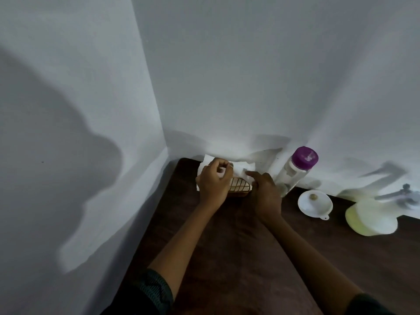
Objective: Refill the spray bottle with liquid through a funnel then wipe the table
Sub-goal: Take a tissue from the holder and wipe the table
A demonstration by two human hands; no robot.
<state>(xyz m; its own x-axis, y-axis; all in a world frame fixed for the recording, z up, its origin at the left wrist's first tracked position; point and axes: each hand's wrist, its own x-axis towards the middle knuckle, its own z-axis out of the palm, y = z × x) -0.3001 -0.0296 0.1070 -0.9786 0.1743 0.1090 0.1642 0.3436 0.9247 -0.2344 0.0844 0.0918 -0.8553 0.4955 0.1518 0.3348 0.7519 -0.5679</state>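
Both your hands are at the woven tissue holder [239, 187] in the table's [227, 258] back corner. Your left hand [214, 180] pinches a white tissue [241, 169] rising from the holder; your right hand [264, 189] steadies the holder's right end, forefinger stretched onto the paper. Right of the holder stand a purple-capped bottle [295, 171], then the white funnel [314, 203] lying loose, then the blurred spray bottle [375, 214]. The refill looks finished; wiping seems not yet begun.

Dark brown table [238, 258] in a corner of pale grey walls [250, 76], soft shadows across them.
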